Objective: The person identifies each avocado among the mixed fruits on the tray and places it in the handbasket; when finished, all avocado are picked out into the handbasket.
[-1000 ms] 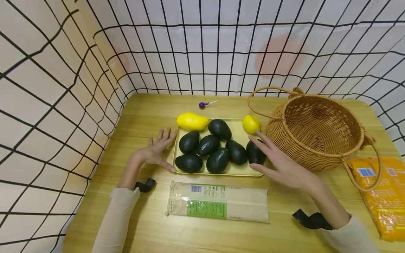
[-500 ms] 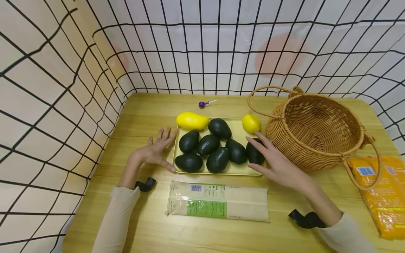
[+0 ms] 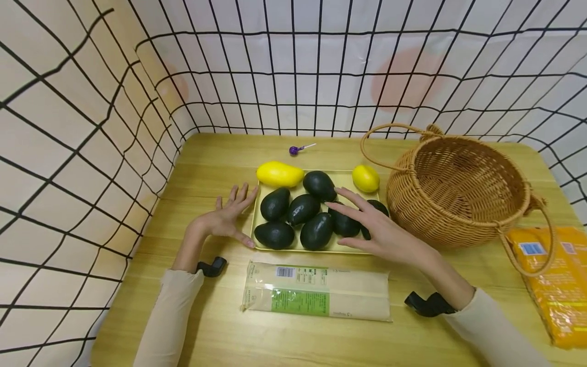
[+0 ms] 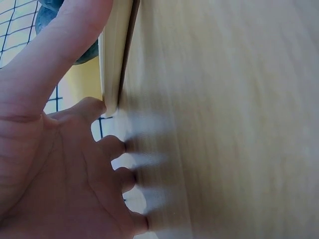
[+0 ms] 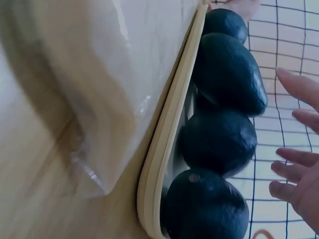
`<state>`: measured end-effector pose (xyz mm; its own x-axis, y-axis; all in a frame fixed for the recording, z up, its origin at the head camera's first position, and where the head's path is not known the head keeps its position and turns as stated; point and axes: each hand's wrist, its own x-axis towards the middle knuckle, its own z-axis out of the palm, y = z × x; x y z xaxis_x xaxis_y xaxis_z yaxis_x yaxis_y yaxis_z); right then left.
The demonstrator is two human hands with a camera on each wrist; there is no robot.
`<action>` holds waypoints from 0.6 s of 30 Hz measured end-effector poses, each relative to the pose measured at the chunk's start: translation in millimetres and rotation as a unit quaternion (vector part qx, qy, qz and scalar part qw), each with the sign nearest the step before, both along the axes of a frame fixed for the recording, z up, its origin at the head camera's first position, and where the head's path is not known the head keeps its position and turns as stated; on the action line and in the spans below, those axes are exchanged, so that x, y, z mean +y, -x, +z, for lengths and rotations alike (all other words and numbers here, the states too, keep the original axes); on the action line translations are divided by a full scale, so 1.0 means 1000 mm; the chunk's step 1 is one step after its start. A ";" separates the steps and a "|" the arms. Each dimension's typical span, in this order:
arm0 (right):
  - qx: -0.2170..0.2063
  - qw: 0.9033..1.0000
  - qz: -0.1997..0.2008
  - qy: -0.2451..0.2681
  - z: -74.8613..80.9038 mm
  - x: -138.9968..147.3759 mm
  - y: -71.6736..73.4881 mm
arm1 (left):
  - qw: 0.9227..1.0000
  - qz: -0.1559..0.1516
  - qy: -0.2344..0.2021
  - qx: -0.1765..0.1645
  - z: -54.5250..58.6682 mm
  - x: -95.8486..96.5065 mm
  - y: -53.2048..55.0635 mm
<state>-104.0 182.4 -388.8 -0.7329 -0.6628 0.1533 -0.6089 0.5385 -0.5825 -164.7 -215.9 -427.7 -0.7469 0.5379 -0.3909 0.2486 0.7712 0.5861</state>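
Observation:
A shallow yellow tray (image 3: 344,179) holds several dark green avocados (image 3: 316,232). On its back left corner lies a yellow mango-shaped fruit (image 3: 279,174), and a lemon (image 3: 365,178) sits at the back right. My left hand (image 3: 225,219) spreads its fingers beside the tray's left edge; in the left wrist view its fingertips rest on the table and the thumb (image 4: 65,50) lies along the rim. My right hand (image 3: 382,232) hovers over the right-hand avocados, partly hiding two of them. In the right wrist view its fingers (image 5: 286,172) are extended and apart from the avocados (image 5: 219,144), gripping nothing.
A clear and green packet (image 3: 316,290) lies in front of the tray. At the right stands a wicker basket (image 3: 458,193) with raised handles, beside an orange packet (image 3: 561,290). A purple lollipop (image 3: 294,150) lies behind the tray. Black wire mesh (image 3: 316,76) encloses the table.
My right hand has moved left, from the rightmost avocado to above the neighbouring one. My left hand stays at the tray's left edge. The fruits have not visibly moved.

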 end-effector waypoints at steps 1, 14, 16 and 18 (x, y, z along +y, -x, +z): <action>0.001 1.000 0.013 0.002 0.000 -0.002 0.002 | 1.000 -0.001 -0.001 0.000 0.000 0.000 0.000; -0.019 0.994 0.109 0.013 -0.001 -0.026 0.024 | 1.000 0.004 0.000 -0.004 0.003 0.001 -0.002; -0.024 0.993 0.114 0.015 -0.002 -0.028 0.026 | 1.000 0.004 -0.002 -0.004 0.003 0.001 -0.002; -0.030 0.993 0.117 0.015 -0.002 -0.031 0.028 | 1.000 0.004 -0.001 -0.004 0.003 0.001 -0.002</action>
<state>-132.2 151.8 -390.6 -0.5682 -0.8116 0.1360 -0.6792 0.3692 -0.6343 -162.8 -214.9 -424.7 -0.7476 0.5331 -0.3961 0.2377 0.7717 0.5899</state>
